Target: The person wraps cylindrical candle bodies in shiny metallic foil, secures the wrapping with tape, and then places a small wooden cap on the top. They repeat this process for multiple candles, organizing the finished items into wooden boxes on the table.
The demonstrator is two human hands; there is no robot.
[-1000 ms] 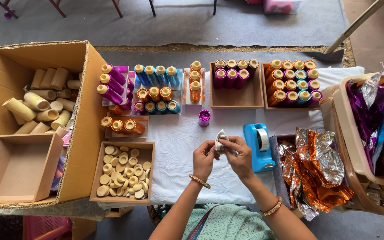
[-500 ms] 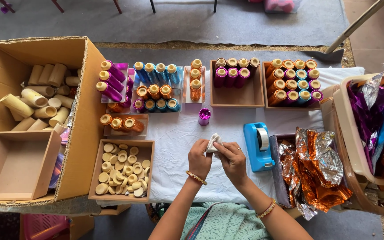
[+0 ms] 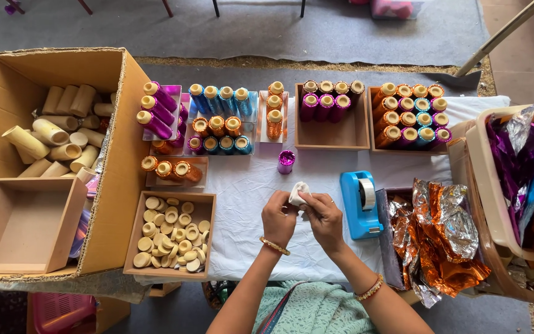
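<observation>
White wad [image 3: 298,193] sits pinched between both hands above the white cloth [image 3: 248,185], just below a purple tube [image 3: 286,161]. Left hand [image 3: 278,218] and right hand [image 3: 324,218] each close fingertips on it. A blue tape dispenser [image 3: 360,204] lies just right; a tray of discs [image 3: 169,234] lies left.
</observation>
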